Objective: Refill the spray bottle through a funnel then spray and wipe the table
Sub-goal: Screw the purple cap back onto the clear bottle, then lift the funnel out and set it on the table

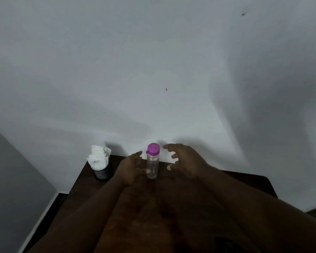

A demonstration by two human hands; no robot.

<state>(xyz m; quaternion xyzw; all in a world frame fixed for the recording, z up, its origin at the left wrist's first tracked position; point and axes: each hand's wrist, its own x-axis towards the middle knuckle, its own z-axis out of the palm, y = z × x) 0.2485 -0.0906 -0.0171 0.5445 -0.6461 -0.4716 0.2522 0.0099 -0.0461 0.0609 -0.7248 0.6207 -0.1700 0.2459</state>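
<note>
**A bottle standing between two hands**

A clear bottle (152,166) with a purple cap (153,148) is seen standing straight up on the dark table (244,181), near the far edge by the white wall (153,70). Its long side runs up and down, and the cap is on. Only a little water, if any, can be made out inside — the picture is too dim to be sure.

The left hand (130,168) is placed right beside the bottle. Its thumb is seen touching the bottle low down, while the fingers are bent loosely and not wrapped around it. A firm hold is not shown, so the bottle may only be steadied.

The right hand (182,161) is kept a little apart on the other side. It is spread wide open, with the fingers curled like a claw toward the cap, and nothing is held in it. The cap lies to the left of this hand and at about the same height — so a short move sideways would probably be needed to reach it.

The left hand is the nearer one. It is judged that the cap will be twisted off first.

Farther to the left, white tissues (98,157) are stuffed in a dark cup (101,173). No funnel can be seen.
</note>
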